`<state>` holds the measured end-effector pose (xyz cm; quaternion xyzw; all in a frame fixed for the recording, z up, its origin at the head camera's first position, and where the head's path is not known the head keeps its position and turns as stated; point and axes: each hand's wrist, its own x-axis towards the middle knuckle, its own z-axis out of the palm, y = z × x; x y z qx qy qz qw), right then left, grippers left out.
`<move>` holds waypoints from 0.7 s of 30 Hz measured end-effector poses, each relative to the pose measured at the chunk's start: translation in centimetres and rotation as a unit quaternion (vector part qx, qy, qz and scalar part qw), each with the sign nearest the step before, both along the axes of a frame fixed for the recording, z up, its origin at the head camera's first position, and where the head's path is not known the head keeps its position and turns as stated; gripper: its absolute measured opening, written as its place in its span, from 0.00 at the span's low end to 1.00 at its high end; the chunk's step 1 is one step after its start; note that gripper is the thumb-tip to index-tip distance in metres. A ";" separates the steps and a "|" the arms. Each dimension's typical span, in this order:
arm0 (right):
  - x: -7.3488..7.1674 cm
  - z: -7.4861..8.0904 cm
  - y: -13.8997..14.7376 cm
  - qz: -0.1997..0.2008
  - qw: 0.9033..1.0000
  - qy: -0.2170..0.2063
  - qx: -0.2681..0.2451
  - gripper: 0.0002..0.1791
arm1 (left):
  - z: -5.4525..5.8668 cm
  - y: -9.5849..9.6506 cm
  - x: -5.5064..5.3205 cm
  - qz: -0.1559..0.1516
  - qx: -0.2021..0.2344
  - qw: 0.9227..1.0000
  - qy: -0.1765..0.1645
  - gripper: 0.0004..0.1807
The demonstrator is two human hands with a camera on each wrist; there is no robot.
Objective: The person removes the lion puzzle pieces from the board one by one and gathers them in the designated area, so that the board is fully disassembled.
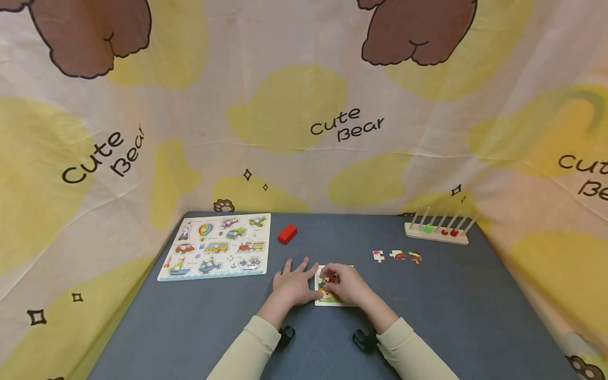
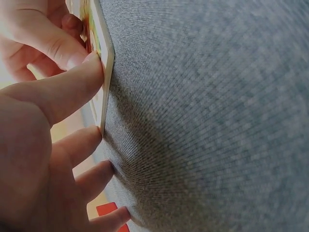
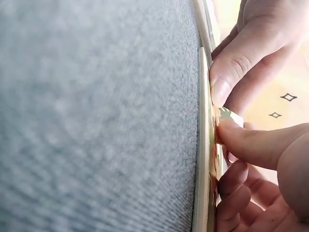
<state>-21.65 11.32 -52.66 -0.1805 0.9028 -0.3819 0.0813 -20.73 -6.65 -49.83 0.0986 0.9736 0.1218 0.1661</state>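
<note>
A small picture puzzle board (image 1: 328,304) with a pale border lies on the table between the two hands. My left hand (image 1: 292,286) rests at its left side with the fingers spread, and the thumb presses on the board's edge, as the left wrist view shows. Over the board, my right hand (image 1: 349,285) has its fingers curled. In the right wrist view its thumb and fingers pinch a puzzle piece (image 3: 232,115) with a green print, tilted up from the board (image 3: 203,145). The hand hides much of the board's picture.
To the right lie a white-pink puzzle piece (image 1: 378,256) and two reddish pieces (image 1: 398,255). A peg rack (image 1: 436,234) with green and red beads stands at the back right. A red block (image 1: 287,234) and a large vehicle puzzle board (image 1: 195,240) lie to the left.
</note>
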 end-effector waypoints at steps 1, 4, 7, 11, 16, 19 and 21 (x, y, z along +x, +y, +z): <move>0.0 0.0 0.0 -0.002 1.000 -0.003 -0.004 0.08 | 0.0 0.0 0.0 0.000 0.000 1.000 0.001 0.43; 0.0 -0.1 0.1 -0.009 1.000 -0.013 -0.018 0.08 | 0.0 -0.1 0.0 -0.001 -0.002 1.000 0.001 0.44; -0.1 -0.1 0.2 -0.024 0.998 -0.033 -0.039 0.08 | 0.1 -0.1 0.1 -0.001 -0.002 1.000 -0.001 0.44; -0.2 -0.1 0.3 -0.048 0.995 -0.055 -0.062 0.07 | 0.1 0.0 0.1 -0.001 -0.003 1.000 -0.002 0.44; -0.4 -0.2 0.4 -0.067 0.993 -0.062 -0.078 0.08 | 0.0 -0.1 0.0 0.000 -0.001 1.000 -0.004 0.44; -0.4 -0.1 0.5 -0.073 0.992 -0.058 -0.086 0.09 | 0.0 -0.1 0.0 0.001 0.000 1.000 -0.006 0.44; -0.4 0.0 0.6 -0.077 0.991 -0.055 -0.093 0.09 | 0.0 -0.1 0.0 0.001 -0.001 1.000 -0.006 0.44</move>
